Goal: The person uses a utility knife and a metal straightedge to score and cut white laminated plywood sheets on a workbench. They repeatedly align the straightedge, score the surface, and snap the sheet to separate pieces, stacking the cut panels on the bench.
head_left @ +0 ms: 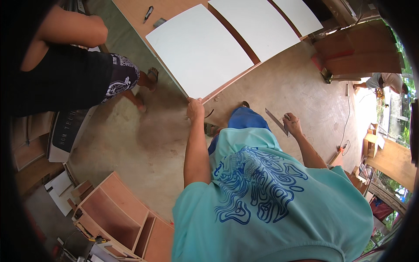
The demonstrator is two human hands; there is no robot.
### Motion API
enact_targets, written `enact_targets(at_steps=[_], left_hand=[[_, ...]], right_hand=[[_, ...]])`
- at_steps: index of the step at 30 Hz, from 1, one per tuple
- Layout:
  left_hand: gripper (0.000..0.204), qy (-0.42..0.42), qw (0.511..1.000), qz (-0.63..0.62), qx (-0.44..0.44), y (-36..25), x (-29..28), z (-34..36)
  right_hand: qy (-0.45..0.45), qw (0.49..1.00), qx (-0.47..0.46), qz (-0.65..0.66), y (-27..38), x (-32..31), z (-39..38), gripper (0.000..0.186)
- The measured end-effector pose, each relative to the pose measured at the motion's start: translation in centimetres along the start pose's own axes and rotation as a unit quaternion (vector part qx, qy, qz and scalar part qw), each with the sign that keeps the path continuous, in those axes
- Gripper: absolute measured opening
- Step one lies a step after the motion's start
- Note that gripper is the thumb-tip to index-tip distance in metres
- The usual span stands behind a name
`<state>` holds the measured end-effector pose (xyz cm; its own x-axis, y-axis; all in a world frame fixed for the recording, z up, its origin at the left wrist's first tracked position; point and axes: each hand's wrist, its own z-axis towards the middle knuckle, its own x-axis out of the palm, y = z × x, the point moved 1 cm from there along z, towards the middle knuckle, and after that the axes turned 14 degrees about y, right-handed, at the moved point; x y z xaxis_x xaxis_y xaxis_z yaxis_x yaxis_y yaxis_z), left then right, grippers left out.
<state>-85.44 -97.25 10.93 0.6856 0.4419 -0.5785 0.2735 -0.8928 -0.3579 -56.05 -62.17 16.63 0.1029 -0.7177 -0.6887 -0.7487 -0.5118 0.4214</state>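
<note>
My left hand (pixel 196 108) is closed on the near corner of a white panel (pixel 203 48), which lies on a brown wooden board (pixel 131 13). The thumb and fingers bend round the edge there, and their undersides are hidden. Off to the right, above the floor, my right hand (pixel 293 125) grips a try square (pixel 275 119). Its thin metal blade points up and left, away from the panels. Beyond the first panel lie two more white panels (pixel 257 28), with strips of brown board showing between them.
A utility knife (pixel 148 14) and a small grey piece (pixel 159 22) lie on the board. At left stands a person in black (pixel 70 78), beside a dark machine (pixel 65 133). A wooden cabinet (pixel 115 209) is behind me at left. Another person (pixel 388 82) bends at far right, near a cable (pixel 348 118).
</note>
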Motion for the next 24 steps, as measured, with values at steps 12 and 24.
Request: enact_targets(at_steps=[12,24], left_hand=[[0.051,0.024,0.997,-0.008,-0.074,1.7,0.3,3.6],[0.046,0.013,0.990,-0.076,-0.120,3.1,1.2,5.2]], right_hand=[[0.051,0.997,0.009,0.062,-5.6,0.7,3.6,0.037],[-0.014,0.973,0.193,0.124,-18.5,0.2,1.6,0.030]])
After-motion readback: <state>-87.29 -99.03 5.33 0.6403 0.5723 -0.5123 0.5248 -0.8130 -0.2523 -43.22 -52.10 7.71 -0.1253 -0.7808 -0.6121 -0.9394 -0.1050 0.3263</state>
